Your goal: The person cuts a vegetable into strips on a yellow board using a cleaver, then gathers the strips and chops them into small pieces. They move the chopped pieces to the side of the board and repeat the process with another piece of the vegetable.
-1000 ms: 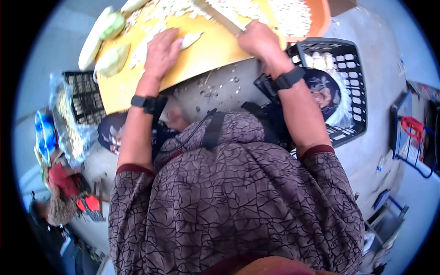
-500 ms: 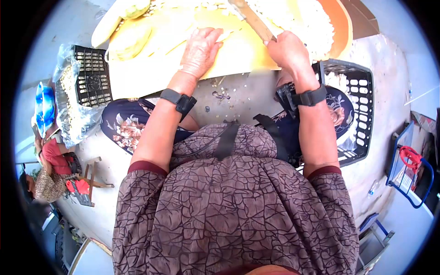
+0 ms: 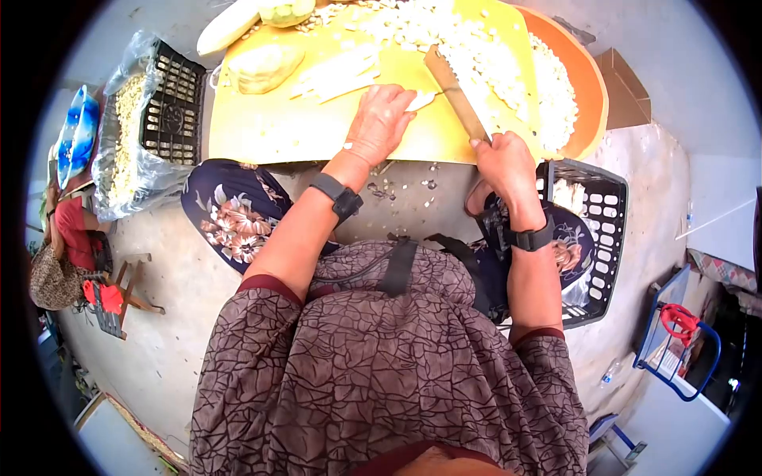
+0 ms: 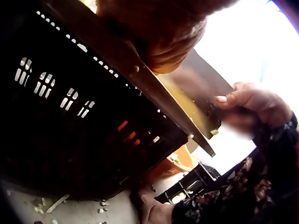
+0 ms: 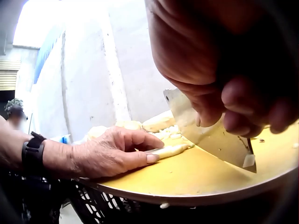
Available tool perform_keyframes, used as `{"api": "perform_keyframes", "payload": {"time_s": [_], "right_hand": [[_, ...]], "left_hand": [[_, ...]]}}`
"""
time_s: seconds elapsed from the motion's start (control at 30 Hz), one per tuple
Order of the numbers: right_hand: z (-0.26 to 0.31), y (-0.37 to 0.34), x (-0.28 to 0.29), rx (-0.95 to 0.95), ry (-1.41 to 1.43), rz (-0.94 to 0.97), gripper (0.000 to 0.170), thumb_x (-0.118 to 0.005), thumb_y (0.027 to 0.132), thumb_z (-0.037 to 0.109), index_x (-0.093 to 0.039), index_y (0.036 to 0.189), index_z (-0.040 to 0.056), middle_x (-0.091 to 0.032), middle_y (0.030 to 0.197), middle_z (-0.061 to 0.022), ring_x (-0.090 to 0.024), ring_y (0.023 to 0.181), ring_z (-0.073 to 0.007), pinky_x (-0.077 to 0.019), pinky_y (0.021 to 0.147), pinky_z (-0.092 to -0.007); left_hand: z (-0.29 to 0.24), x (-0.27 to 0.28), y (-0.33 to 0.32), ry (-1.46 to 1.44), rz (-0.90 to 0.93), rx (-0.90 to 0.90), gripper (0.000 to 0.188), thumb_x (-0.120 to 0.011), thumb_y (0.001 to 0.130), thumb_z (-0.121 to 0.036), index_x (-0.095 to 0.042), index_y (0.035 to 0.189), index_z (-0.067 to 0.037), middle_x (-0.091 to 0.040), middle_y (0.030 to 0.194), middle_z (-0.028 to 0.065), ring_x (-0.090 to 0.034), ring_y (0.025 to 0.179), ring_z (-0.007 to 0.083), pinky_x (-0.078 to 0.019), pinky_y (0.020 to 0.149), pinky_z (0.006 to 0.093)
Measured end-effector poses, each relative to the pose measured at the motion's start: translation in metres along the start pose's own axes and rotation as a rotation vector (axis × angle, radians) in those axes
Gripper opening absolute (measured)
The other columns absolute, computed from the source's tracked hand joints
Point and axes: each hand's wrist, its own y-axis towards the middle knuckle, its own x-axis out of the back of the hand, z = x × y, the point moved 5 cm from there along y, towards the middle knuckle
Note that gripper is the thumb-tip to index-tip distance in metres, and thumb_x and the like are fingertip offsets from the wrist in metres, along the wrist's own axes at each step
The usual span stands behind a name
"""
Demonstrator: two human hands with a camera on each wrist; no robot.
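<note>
The L hand (image 3: 377,123) is low over the yellow board (image 3: 278,131). In the right wrist view its thumb and fingers pinch a pale veg strip (image 5: 174,151), which lies on the board w/ its free end pointing to the knife (image 3: 458,91). The R hand (image 3: 506,159) has its fingers curled round the knife's handle. The blade slants away over the board, just beside the strip's end; whether they touch, I can't tell.

Beyond the L hand are several long pale slices (image 3: 337,75), lying close together. To the left of these is a larger cut veg piece (image 3: 266,67), and further up, near the board's edge, a long whole veg (image 3: 228,28). Many small white pcs (image 3: 492,63) are spread on the far right part of the board. Next to it is an orange basin (image 3: 595,103), also w/ white pcs inside.

A black crate (image 3: 621,202) stands on the floor beside the person's right leg. On the left side is another crate (image 3: 172,119), w/ a clear plastic bag (image 3: 159,178) next to it. A cardboard box (image 3: 627,91) is behind the basin's right side.
</note>
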Motion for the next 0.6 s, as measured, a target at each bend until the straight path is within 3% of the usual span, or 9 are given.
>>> {"api": "perform_keyframes", "payload": {"time_s": [0.17,0.6], "right_hand": [[0.0082,-0.0018,-0.0029,0.019,-0.011,0.027,0.034,-0.066,0.087,0.028,-0.068,0.077,-0.005,-0.066,0.081,-0.0266,-0.066,0.083,-0.0419,-0.0509,0.077,-0.0467],[0.0027,-0.005,0.0036,0.01,-0.109,-0.032,0.034,-0.066,0.088,0.029,-0.068,0.08,-0.0035,-0.065,0.079,-0.0251,-0.065,0.079,-0.0418,-0.05,0.074,-0.0464]], "left_hand": [[-0.0054,-0.0017,0.0051,-0.1,0.009,-0.013,0.04,-0.065,0.078,-0.002,-0.062,0.118,-0.005,-0.061,0.109,0.0157,-0.056,0.105,0.0349,-0.0462,0.095,0.0432],[-0.0109,-0.0039,0.0058,-0.147,0.015,-0.09,0.039,-0.067,0.078,-0.005,-0.063,0.116,-0.005,-0.063,0.112,0.0132,-0.057,0.108,0.0321,-0.0452,0.095,0.0426]]}}
